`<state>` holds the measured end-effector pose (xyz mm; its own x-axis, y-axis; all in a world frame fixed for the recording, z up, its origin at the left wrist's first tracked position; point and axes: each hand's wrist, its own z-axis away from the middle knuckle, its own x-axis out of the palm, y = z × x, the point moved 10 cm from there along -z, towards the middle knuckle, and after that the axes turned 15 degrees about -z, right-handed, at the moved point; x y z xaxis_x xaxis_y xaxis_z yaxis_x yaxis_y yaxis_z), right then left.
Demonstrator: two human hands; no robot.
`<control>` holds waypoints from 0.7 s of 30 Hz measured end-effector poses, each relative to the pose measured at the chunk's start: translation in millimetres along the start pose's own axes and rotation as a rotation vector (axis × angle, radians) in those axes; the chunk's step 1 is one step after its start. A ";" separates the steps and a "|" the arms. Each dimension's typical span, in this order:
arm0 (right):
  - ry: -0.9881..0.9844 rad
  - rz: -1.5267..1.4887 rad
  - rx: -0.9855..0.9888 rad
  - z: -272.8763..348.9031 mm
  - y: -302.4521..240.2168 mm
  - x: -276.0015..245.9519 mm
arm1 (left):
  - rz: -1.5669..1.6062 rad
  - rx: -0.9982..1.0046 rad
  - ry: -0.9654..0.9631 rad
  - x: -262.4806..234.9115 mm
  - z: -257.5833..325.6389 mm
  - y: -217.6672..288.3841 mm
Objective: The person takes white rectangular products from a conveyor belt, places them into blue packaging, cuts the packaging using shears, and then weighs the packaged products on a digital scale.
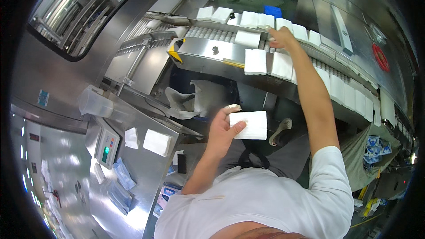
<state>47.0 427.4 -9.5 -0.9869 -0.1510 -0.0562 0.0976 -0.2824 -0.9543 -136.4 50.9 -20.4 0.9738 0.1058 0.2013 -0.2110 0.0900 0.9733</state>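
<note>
My left hand (221, 132) is closed round a small white stack of folded tissue-like sheets (252, 125), thumb on top, held in front of my body. My right arm stretches far forward over the roller conveyor (210, 34). My right hand (280, 38) is over the conveyor's far side, its fingers apart and fingertips close to a white stack (266, 20) on the far rail. Whether they touch it I cannot tell. A single white stack (247, 39) lies on the rollers to the left of that hand. More white stacks (255, 62) line the near rail.
A blue object (272, 11) sits behind the far row. Below the conveyor is a bin with a pale plastic liner (181, 104). On the steel table to my left are a digital scale (106, 144), a clear jug (95, 103), a white stack (157, 142) and blue packets (124, 173).
</note>
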 end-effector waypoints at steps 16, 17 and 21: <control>-0.557 -0.275 -0.086 275.2 46.1 3.5 | -0.044 0.203 -0.069 63.1 -66.2 30.4; -0.553 -0.283 -0.064 276.3 45.4 2.4 | -0.056 0.208 -0.045 58.8 -66.7 30.3; -0.315 0.004 -0.206 229.1 15.3 -34.2 | -0.091 0.197 0.046 41.9 -65.6 34.1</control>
<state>111.6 211.2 45.0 -0.8958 -0.4445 0.0027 0.0413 -0.0892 -0.9952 -108.4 123.4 14.1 0.9821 0.1518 0.1111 -0.0977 -0.0933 0.9908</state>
